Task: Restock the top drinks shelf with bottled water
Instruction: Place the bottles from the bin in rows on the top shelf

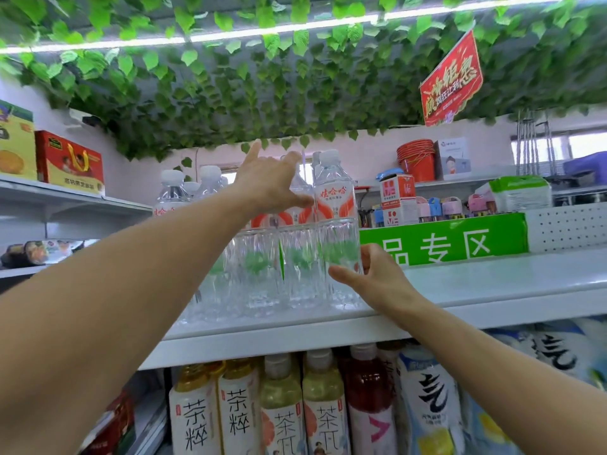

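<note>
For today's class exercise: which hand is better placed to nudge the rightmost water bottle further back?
Right. The right hand already touches the rightmost water bottle low down; the left hand rests on bottles beside it.

Top shelf [476, 290]: white, carrying a cluster of water bottles [262, 267] at its left end.
Left hand [269, 182]: reaching up, fingers spread against the bottles' upper parts.
Right hand [374, 274]: cupping the lower side of the rightmost bottle [335, 224].
Lower shelf: tea bottles [262, 412] standing in a row.
Far right: green sign [460, 241].
</note>
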